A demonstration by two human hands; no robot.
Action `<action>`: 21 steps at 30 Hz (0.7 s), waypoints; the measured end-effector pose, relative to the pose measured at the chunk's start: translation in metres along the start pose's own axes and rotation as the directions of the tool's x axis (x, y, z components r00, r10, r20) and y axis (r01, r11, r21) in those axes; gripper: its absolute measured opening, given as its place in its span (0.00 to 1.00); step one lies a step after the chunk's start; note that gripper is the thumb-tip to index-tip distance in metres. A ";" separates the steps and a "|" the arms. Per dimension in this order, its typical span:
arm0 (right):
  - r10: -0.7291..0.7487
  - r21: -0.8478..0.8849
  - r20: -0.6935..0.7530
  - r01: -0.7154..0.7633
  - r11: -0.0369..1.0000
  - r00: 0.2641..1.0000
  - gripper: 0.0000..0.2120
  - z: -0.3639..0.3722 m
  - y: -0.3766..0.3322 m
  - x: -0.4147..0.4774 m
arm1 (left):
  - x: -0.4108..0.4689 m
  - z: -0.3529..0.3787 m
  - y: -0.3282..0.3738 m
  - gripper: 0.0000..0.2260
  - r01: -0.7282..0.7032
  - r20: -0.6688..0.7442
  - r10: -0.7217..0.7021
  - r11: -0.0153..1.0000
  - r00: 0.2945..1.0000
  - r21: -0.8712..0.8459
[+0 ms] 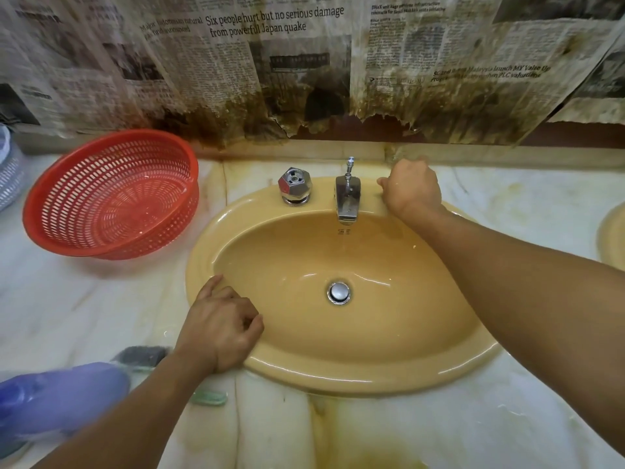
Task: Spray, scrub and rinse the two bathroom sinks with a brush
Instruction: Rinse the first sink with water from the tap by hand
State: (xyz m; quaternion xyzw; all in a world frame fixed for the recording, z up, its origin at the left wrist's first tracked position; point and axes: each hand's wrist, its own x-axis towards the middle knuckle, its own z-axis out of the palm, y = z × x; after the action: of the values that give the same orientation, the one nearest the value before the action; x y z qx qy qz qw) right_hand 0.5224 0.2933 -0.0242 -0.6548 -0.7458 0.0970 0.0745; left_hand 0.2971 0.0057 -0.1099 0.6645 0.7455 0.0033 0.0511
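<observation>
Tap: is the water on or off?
On, apparently: a thin, faint stream falls from the tap into the sink.

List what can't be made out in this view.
Head view only:
- Whatever the right hand covers beside the faucet: hidden by the hand.
- The second sink: cut off by the right edge.
- The brush: blurred, partly behind the left forearm.
- The purple object, lower left: too blurred to identify.
</observation>
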 end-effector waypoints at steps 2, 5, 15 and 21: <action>0.029 0.031 0.007 -0.029 0.999 1.000 0.20 0.000 -0.001 0.000 | 0.000 0.000 -0.001 0.23 -0.002 0.010 0.002 1.000 1.000 -0.002; 0.048 0.082 0.056 -0.053 0.995 0.997 0.21 -0.002 0.002 -0.006 | 0.000 -0.001 -0.002 0.24 0.000 0.047 0.000 1.000 0.999 0.006; -0.140 0.541 0.115 0.056 0.839 0.984 0.30 -0.028 0.059 -0.177 | -0.020 -0.024 0.039 0.20 0.291 0.238 -0.263 0.952 0.935 -0.090; -0.091 0.706 0.044 0.034 0.707 0.995 0.28 -0.065 0.074 -0.284 | -0.109 -0.059 0.089 0.13 0.242 0.002 -0.309 0.740 0.951 -0.627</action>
State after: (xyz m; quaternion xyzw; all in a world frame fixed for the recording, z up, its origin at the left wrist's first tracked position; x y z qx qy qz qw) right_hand 0.6466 0.0241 0.0255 -0.5473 -0.6766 0.3958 0.2934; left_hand 0.3925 -0.0885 -0.0367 0.4917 0.7943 0.2744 0.2282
